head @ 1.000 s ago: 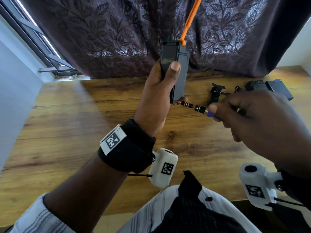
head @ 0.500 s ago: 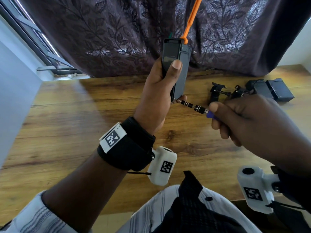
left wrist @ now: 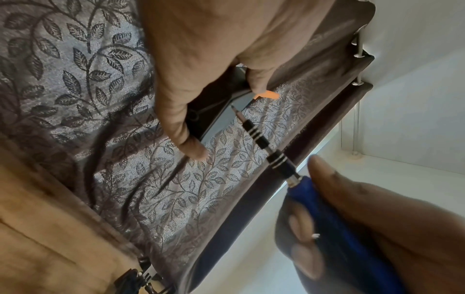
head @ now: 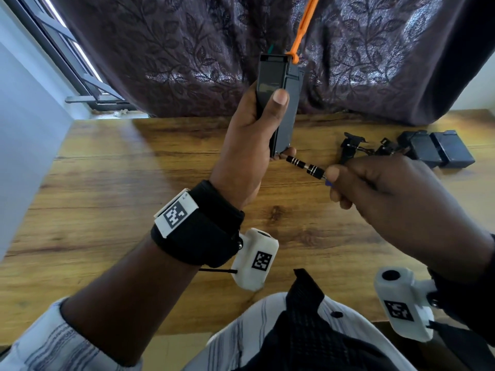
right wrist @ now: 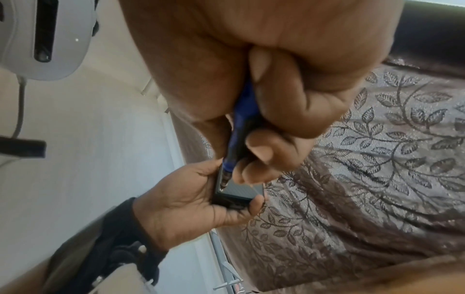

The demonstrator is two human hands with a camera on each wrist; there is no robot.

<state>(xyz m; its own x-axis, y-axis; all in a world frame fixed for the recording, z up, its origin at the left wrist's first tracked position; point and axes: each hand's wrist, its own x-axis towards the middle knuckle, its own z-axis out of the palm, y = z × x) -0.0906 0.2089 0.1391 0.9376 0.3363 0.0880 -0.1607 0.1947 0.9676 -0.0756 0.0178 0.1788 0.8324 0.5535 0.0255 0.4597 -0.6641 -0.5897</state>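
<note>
Black case (head: 278, 84) with the orange strap (head: 302, 28) is upright in my left hand (head: 246, 145), thumb on its front, up over the wooden table (head: 134, 196). My right hand (head: 388, 194) is wrapped round the blue-handled precision screwdriver (head: 305, 166), bit at the case's bottom corner.

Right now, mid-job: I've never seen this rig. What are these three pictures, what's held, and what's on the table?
No machine: a person's bare hands, filmed by a head camera looking down and a white camera strapped at each wrist. The left hand grips an upright black box with an orange strap. The right hand grips a blue-handled precision screwdriver, its tip at the box's lower corner. On the wooden table, far right, lie small black clips and two black cases.
</note>
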